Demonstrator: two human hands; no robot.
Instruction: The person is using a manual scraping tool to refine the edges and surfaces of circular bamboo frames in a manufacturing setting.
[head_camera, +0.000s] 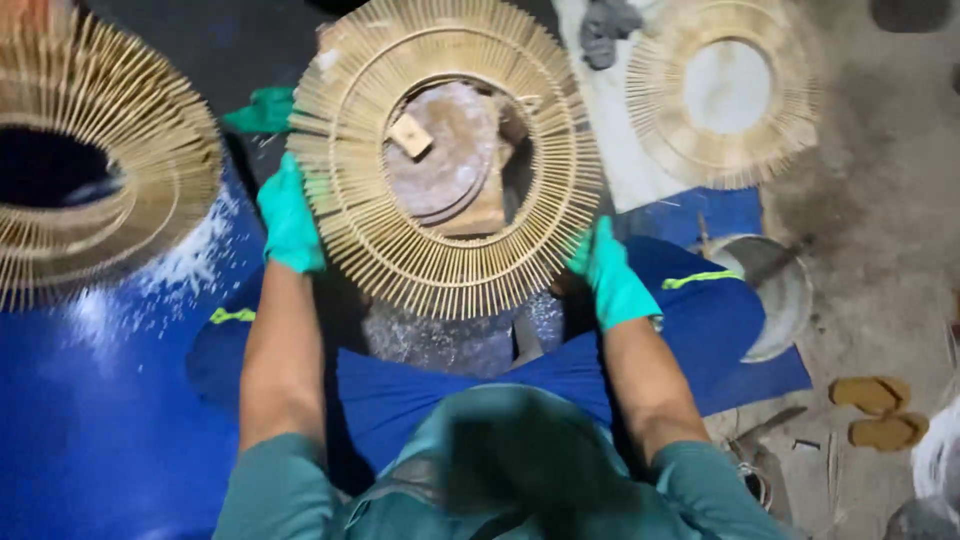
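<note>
A round frame of thin bamboo sticks set like sun rays (445, 255) is held flat in front of me over a worn wooden block (445, 160). My left hand (288, 222), in a teal glove, grips its left edge. My right hand (610, 275), also gloved, grips its lower right edge. A small wooden piece (411, 135) shows through the frame's open middle. I sit with blue shorts over my knees.
A similar bamboo ring (95, 170) lies at the left on a blue sheet (90, 400) dusted with white powder. Another ring (725, 90) rests at the upper right. A metal bowl (785, 295) and a pair of sandals (880, 410) lie to the right on the concrete floor.
</note>
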